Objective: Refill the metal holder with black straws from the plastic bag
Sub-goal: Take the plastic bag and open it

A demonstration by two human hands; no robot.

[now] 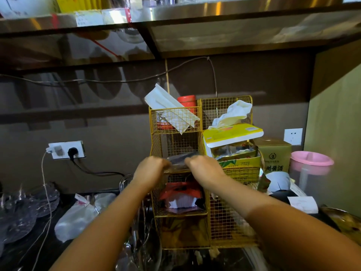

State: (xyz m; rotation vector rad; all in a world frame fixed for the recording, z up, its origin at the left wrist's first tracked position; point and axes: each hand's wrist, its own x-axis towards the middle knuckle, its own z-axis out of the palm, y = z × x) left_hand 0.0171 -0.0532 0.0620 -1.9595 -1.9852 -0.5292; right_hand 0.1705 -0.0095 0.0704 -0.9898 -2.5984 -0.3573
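A yellow wire-mesh holder (pixel 230 222) with several compartments stands on the dark counter against the wall. Both my hands reach into its middle left compartment. Between them lies a clear plastic bag of black straws (pixel 180 158), tilted and partly hidden by my fingers. My left hand (pixel 149 170) is closed on the bag's left end. My right hand (pixel 203 168) is closed on its right end. A bag of white straws (pixel 172 108) sticks out of the top left compartment. The lower left compartment holds a red and white packet (pixel 181 196).
A yellow tissue box (pixel 232 133) rests on snack packs in the holder's right side. A gold carton (pixel 275 155) and a pink-lidded jug (pixel 310 165) stand to the right. Glassware (pixel 21 214), a white plastic bag (pixel 78 218) and plugged-in cables lie left. A steel shelf (pixel 175 20) hangs overhead.
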